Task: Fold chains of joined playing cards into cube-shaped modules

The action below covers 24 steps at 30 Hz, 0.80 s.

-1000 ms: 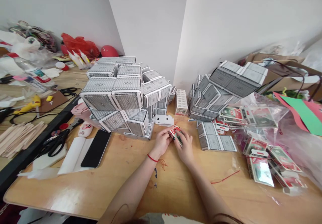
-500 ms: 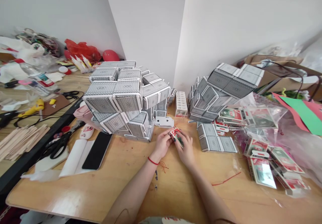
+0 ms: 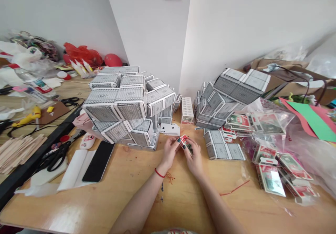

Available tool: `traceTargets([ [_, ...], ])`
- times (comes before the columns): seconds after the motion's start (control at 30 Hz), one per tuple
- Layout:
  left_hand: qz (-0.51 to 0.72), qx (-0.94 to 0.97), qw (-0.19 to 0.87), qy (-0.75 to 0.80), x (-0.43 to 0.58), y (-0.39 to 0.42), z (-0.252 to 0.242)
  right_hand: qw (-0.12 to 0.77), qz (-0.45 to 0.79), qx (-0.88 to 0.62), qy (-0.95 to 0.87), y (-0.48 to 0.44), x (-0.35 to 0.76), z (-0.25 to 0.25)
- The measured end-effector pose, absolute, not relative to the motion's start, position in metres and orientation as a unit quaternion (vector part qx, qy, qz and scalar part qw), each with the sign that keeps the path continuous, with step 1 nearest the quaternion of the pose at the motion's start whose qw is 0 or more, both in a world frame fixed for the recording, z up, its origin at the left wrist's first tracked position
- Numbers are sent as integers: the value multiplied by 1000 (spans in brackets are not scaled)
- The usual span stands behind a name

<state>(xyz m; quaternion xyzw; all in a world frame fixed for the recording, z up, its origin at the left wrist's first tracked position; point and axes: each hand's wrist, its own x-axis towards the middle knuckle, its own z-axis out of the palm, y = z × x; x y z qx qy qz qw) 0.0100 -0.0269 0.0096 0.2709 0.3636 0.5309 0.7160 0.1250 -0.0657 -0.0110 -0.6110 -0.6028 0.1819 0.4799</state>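
Observation:
Between my hands is a small red and green playing card box (image 3: 186,144), partly covered by my fingers. My left hand (image 3: 170,153), with a red string at its wrist, pinches the box's left end. My right hand (image 3: 193,157) grips its right side, thumb on the face. Just beyond lies a stack of playing cards (image 3: 170,129), a two of spades on top. A grey-patterned block structure (image 3: 130,108) rises at the left, and another block structure (image 3: 231,94) stands at the right. A lower L-shaped block group (image 3: 223,146) sits right of my hand.
A black phone (image 3: 99,161), black scissors (image 3: 56,157) and wooden sticks (image 3: 19,153) lie at the left. A yellow glue gun (image 3: 28,116) is farther back. Several card boxes (image 3: 271,179) and plastic wrapping cover the right side. A clear-wrapped pack (image 3: 187,109) stands at the back.
The view has shifted slightly, so the table things appear a little to the left and lower. Both hands keep hold of the card box, with the fingers shifted only a little.

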Motion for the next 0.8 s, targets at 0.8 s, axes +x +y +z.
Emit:
traceTargets([
  [0.8, 483, 328, 722, 370, 5, -30, 14, 499, 209, -587, -602, -67, 130, -6],
])
